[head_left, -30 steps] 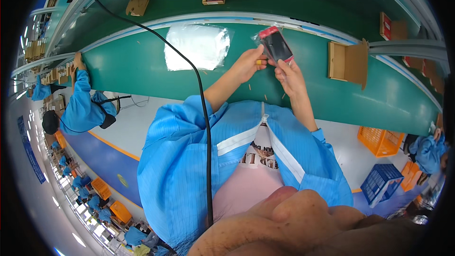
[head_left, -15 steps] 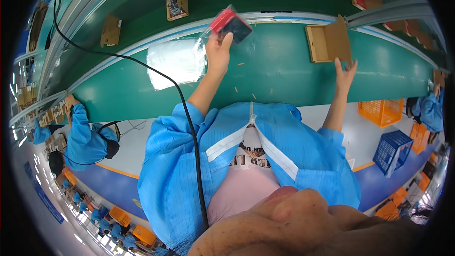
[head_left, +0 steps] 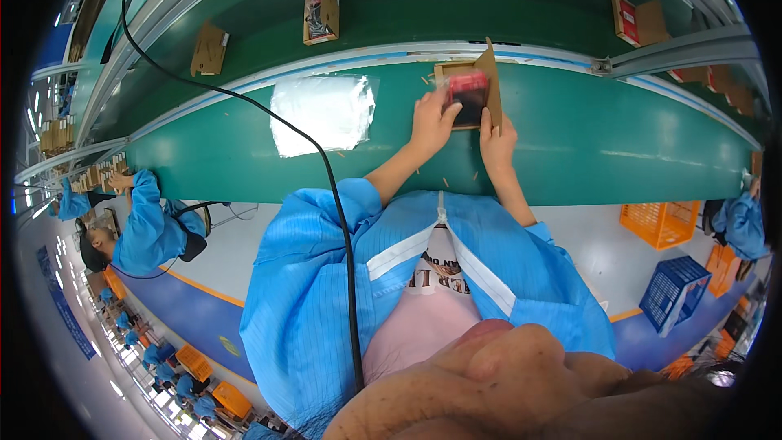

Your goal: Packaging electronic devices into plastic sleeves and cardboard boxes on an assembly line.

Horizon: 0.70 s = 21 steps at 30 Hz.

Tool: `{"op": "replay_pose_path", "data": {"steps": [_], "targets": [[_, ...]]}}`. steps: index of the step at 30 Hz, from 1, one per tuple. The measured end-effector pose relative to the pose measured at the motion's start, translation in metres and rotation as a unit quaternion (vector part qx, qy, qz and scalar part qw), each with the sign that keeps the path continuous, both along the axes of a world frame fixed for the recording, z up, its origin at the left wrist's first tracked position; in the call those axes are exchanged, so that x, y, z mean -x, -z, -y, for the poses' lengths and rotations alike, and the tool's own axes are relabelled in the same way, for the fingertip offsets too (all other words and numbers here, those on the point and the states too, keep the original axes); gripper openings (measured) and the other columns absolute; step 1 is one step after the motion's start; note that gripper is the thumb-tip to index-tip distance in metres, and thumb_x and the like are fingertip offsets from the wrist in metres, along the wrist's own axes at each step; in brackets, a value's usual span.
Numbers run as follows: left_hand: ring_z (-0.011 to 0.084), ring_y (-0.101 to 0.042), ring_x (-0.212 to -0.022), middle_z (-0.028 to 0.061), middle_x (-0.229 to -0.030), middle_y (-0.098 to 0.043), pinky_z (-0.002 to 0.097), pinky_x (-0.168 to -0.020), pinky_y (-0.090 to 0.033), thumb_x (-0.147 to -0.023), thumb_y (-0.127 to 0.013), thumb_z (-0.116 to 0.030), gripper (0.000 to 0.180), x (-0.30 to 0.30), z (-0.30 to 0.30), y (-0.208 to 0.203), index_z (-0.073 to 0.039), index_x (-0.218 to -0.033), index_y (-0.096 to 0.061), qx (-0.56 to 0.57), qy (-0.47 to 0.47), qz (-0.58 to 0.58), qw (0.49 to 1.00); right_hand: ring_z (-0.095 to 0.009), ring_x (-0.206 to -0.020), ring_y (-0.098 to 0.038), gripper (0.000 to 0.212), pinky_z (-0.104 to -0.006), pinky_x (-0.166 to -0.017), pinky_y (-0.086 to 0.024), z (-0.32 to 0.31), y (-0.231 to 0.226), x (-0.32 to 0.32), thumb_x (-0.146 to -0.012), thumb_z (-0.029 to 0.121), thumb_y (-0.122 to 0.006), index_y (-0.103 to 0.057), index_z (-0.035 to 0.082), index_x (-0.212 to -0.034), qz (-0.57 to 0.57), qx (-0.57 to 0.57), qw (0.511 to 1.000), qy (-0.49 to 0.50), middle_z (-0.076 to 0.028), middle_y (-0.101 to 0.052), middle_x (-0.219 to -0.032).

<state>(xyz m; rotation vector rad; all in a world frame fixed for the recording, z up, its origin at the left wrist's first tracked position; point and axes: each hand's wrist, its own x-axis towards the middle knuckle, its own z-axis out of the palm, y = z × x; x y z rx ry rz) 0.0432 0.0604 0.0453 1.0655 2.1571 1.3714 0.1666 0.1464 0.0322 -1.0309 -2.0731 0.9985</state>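
My left hand [head_left: 432, 124] is closed on a flat red-and-black item [head_left: 467, 91], slightly blurred by motion. It holds this item over the open tray of a small brown cardboard box [head_left: 494, 85]; whether the item touches the bottom cannot be told. In the earlier picture the item shows a clear plastic bag around it. On the box's near right side, my right hand [head_left: 498, 145] grips the raised lid between thumb and fingers. To the left on the green worktop [head_left: 391, 167] lies a stack of clear plastic bags [head_left: 322, 114].
Beyond a metal rail, several open cardboard boxes [head_left: 323, 16] sit on a green belt [head_left: 456, 0]. A black cable [head_left: 244, 106] hangs across the view. Small brown scraps dot the worktop. Another person [head_left: 151, 224] works at the left; crates [head_left: 674, 289] stand at the right.
My left hand has carried the red-and-black item rightward to the box. My right hand has taken hold of the box, which now stands further left, in front of me.
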Motion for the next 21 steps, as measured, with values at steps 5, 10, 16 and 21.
{"op": "replay_pose_path", "data": {"steps": [5, 10, 16, 21], "targets": [[0.0316, -0.052, -0.091, 0.0186, -0.104, -0.056, 0.0443, -0.076, -0.038, -0.073, -0.071, -0.02, 0.039, 0.011, -0.012, -0.015, -0.001, -0.104, -0.056, 0.182, -0.038, -0.241, 0.952, -0.038, -0.079, -0.061, 0.022, -0.0435, -0.071, -0.049, 0.006, -0.002, 0.002, -0.09, 0.011, -0.056, -0.061, -0.001, -0.107, 0.014, 0.027, 0.999, -0.025, -0.021, -0.064, -0.091], [0.0312, -0.045, -0.12, 0.0157, -0.131, -0.046, 0.0469, -0.099, -0.036, -0.073, -0.065, -0.012, 0.047, 0.029, -0.007, -0.005, -0.008, -0.119, -0.055, 0.118, 0.107, -0.46, 0.873, -0.038, -0.08, -0.061, 0.023, -0.043, -0.072, -0.049, 0.005, -0.005, 0.008, -0.09, 0.01, -0.056, -0.061, -0.001, -0.109, 0.012, -0.03, 0.999, -0.036, -0.02, -0.064, -0.093], [0.0323, -0.042, -0.125, 0.0132, -0.135, -0.044, 0.0466, -0.104, -0.033, -0.077, -0.062, -0.011, 0.047, 0.027, -0.001, 0.001, -0.008, -0.123, -0.054, 0.135, 0.135, -0.363, 0.912, -0.038, -0.076, -0.062, 0.02, -0.0425, -0.067, -0.05, 0.001, 0.015, 0.003, -0.09, 0.012, -0.056, -0.062, -0.002, -0.103, 0.004, 0.024, 0.999, -0.037, -0.022, -0.064, -0.086], [0.037, -0.038, -0.128, 0.0181, -0.139, -0.04, 0.0466, -0.104, -0.034, -0.082, -0.059, -0.011, 0.049, 0.034, 0.026, 0.0, -0.005, -0.13, -0.048, 0.055, 0.031, -0.318, 0.946, -0.029, -0.053, -0.065, 0.028, -0.0363, -0.046, -0.05, -0.037, -0.018, 0.011, -0.093, 0.022, -0.056, -0.063, -0.005, -0.086, -0.005, 0.092, 0.995, -0.039, -0.019, -0.062, -0.065]]}}
